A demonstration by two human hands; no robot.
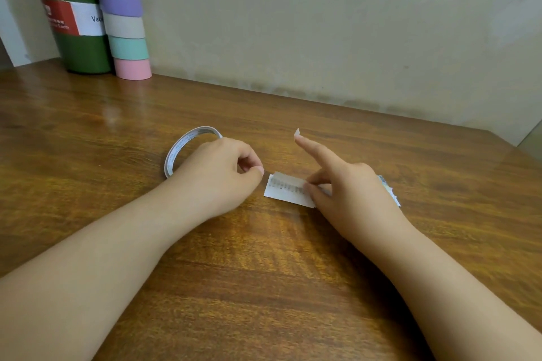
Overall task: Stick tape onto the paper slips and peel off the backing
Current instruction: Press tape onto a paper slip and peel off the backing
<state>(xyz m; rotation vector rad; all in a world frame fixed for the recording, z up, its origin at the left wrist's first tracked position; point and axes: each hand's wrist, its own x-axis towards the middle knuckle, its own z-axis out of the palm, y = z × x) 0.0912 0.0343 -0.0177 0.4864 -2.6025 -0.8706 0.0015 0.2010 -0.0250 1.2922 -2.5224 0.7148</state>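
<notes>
Paper-white scrap: a small peeled bit of backing (296, 132) clung to the tip of the raised index finger of the right hand (352, 184).
Right grip: thumb and lower fingers pinched the right end of the paper slip (286, 189), holding it down on the worktop (264, 258).
Left grip: the left hand (225, 167) was curled, thumb against fingertips just beside the slip's left edge; whether it held anything could not be told.
Slip: flat, centre-right, with a tape strip (286, 179) along its far edge.
Handling: light, limp, easily creased; best pinned at one end, backing lifted from a corner.
Tape roll (187, 148): behind the left hand.
Further slips (391, 192): partly hidden under the right hand.
</notes>
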